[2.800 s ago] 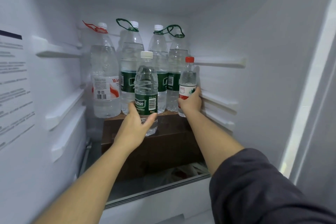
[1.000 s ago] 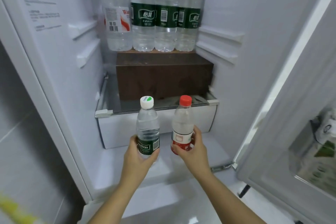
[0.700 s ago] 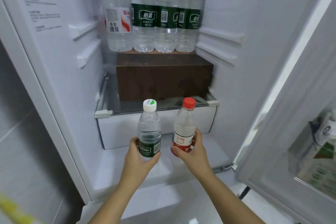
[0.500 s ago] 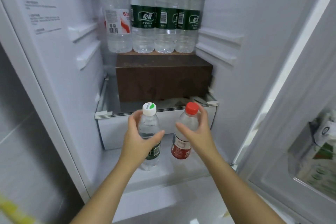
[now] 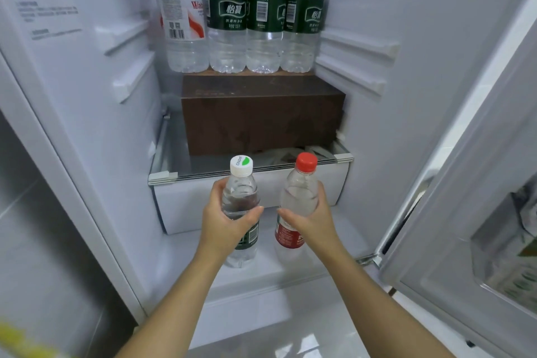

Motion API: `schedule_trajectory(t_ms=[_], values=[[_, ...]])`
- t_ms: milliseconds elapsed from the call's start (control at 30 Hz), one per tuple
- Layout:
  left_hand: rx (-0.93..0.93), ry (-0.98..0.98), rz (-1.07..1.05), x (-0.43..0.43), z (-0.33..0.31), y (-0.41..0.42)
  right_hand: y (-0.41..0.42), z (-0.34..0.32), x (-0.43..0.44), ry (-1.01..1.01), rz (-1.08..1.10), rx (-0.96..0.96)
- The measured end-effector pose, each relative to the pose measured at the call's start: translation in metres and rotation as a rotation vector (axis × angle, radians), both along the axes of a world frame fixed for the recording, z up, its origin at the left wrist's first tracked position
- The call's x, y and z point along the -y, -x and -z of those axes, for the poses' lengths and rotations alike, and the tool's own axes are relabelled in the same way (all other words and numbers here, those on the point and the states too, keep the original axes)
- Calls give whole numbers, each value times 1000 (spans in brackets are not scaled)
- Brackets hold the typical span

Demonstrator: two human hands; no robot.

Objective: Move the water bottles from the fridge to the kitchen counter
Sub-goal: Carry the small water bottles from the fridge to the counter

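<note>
- Fridge (image 5: 406, 96): compartment stands open in front of the person; white ribbed side walls, printed notice on the inner wall at ten o'clock.
- Fridge door (image 5: 479, 212): swung open at three to four o'clock, with packets in its door bin.
- Brown box (image 5: 261, 116): at the centre of the compartment, on the glass shelf (image 5: 174, 174) above a white drawer (image 5: 180, 206).
- Four large water bottles (image 5: 264, 23): upright in a row on the box at twelve o'clock, touching side by side. The leftmost has a red-and-white label, the other three green labels. Tops are out of view.
- Left grip (image 5: 223, 227): closed round the upper body of the white-capped bottle (image 5: 239, 197), thumb across its front.
- Right grip (image 5: 313, 221): closed round the upper body of the red-capped bottle (image 5: 299, 197), which leans slightly to one o'clock.
- Both small bottles are at the fridge mouth, just below centre towards six o'clock, in front of the drawer. They are near each other but apart, the white-capped one at nine o'clock of the red-capped one.
- Their bases sit low over the white ledge under the drawer; contact cannot be confirmed.
</note>
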State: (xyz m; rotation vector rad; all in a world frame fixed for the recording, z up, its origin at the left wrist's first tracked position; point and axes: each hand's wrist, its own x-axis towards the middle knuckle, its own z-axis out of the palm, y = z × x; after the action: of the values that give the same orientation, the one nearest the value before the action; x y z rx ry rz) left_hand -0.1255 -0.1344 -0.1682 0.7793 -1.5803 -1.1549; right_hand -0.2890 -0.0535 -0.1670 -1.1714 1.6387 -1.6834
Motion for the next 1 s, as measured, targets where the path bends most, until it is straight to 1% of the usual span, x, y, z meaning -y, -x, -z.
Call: schedule_trajectory(t_ms=[133,267,400,533,733,867,1000], values=[[-9,12,-15,1,3,3,-1,8,6,0,59,-9],[-38,16,1,1,5,-1,2,11,6,-18,41,-6],[-5,0,43,-1,25,-6,7,19,5,-71,8,-67],[29,-44,57,8,38,-8,11,26,7,-84,-31,-98],[135,-125,26,19,45,-2,10,31,13,-190,4,-66],[139,-140,12,20,48,-2,10,37,12,-217,51,-74],[123,-96,17,16,39,-1,5,36,12,-183,93,-102]])
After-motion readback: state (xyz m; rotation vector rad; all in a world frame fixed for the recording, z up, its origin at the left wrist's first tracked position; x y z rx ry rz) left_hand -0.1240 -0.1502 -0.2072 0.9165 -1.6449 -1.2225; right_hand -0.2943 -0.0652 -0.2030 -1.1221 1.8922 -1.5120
